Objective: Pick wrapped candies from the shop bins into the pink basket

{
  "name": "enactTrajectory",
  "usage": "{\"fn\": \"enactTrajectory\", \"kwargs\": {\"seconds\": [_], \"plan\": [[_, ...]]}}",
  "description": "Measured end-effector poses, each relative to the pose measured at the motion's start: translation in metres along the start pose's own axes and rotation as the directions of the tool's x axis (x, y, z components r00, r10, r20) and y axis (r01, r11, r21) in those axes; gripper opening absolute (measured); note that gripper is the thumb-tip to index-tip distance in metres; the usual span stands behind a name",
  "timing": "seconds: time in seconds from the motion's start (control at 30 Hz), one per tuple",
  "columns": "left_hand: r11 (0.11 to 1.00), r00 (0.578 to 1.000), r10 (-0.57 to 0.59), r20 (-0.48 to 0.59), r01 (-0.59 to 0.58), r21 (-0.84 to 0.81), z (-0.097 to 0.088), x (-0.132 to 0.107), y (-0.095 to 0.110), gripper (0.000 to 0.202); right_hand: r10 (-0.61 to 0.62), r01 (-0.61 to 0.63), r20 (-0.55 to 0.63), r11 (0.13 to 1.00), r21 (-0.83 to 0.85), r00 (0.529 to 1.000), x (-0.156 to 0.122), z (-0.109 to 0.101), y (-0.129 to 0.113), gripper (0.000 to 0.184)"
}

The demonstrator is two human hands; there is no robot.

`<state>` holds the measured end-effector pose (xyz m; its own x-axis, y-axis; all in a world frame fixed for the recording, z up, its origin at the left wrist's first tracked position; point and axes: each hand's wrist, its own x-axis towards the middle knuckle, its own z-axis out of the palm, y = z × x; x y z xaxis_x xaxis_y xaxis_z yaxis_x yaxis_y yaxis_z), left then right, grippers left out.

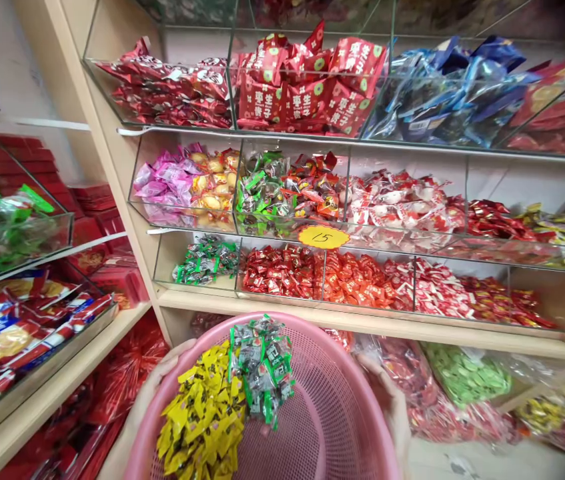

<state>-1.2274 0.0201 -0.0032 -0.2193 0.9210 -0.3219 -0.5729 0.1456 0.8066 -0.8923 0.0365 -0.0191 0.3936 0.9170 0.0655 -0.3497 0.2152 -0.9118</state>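
Note:
A round pink plastic basket with perforated sides is held up in front of me. My left hand grips its left rim, and my right hand grips the right side; the basket hides part of the fingers of both. Inside, a heap of yellow-wrapped candies fills the left side. Beside it, toward the far rim, lies a smaller pile of green-and-clear wrapped candies. Bare mesh shows across the right of the basket. Just beyond the rim, a low shelf bin holds similar green-wrapped candies.
Wooden shelves with clear bins stand ahead, holding red packets, blue packets, and red candies. A yellow price tag reads 15. Left, another shelf edge runs close by. Bagged green sweets lie beneath the shelves.

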Motion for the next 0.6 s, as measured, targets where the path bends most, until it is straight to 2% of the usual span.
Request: {"fn": "enactTrajectory", "kwargs": {"seconds": [0.13, 0.23, 0.47, 0.6], "plan": [[0.998, 0.999, -0.021, -0.028, 0.02, -0.057, 0.003, -0.004, -0.004, 0.048, 0.079, -0.072, -0.054, 0.99, 0.123, 0.995, 0.006, 0.004, 0.002, 0.022], [0.997, 0.999, -0.014, -0.042, 0.01, -0.073, 0.002, -0.004, -0.007, 0.048, 0.113, -0.103, -0.048, 0.978, 0.181, 0.992, 0.012, 0.005, 0.005, 0.023], [0.998, 0.993, 0.059, -0.106, -0.058, 0.014, 0.001, -0.01, -0.009, 0.051, 0.041, -0.043, 0.048, 0.998, 0.045, 0.998, 0.024, 0.003, 0.014, 0.031], [0.994, 0.984, 0.078, -0.161, -0.066, 0.083, 0.003, -0.019, -0.01, 0.053, 0.093, -0.099, 0.062, 0.991, 0.091, 0.994, 0.033, 0.004, 0.02, 0.028]]}}
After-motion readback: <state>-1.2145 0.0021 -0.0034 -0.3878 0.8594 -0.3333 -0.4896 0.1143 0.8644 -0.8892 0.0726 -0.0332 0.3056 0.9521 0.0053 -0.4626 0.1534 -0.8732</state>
